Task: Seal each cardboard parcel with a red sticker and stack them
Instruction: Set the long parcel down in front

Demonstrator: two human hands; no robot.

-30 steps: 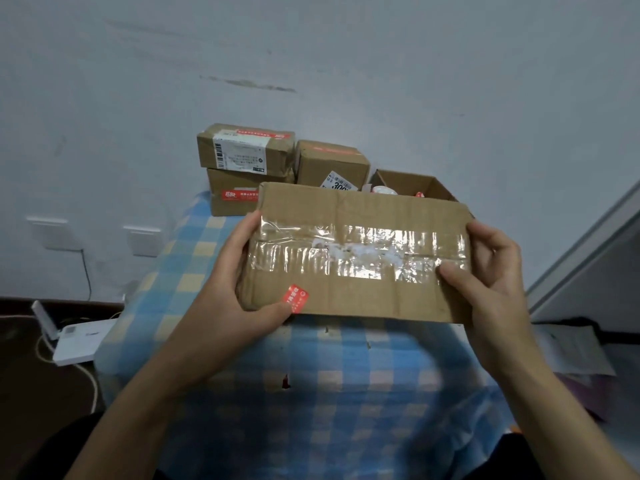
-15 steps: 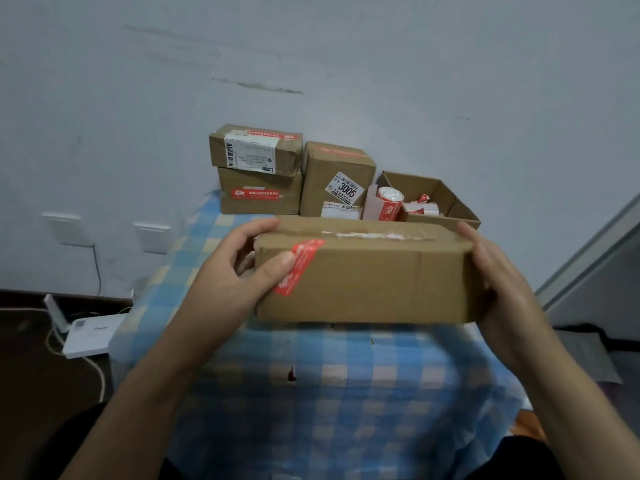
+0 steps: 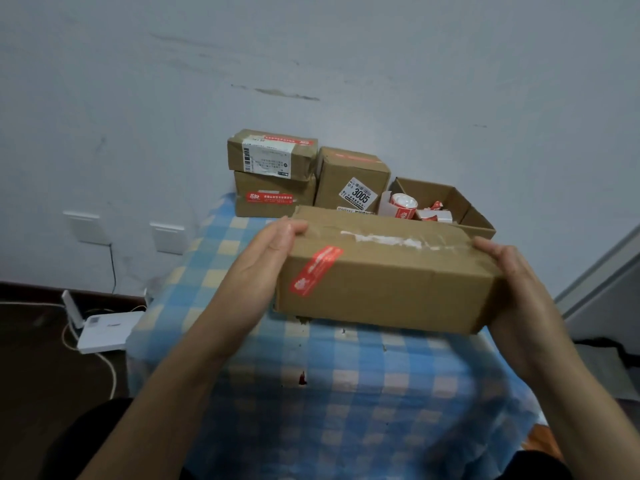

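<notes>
Parcel is held level between both hands over the blue checked tablecloth; can't tell if it touches. Plain brown carton, long side toward the camera, glossy clear tape with white residue along the top seam. 1 red sticker runs diagonally on the front face near the left end, reaching the top edge. Left hand has fingers curled over the top-left corner; right hand clasps the right end.
</notes>
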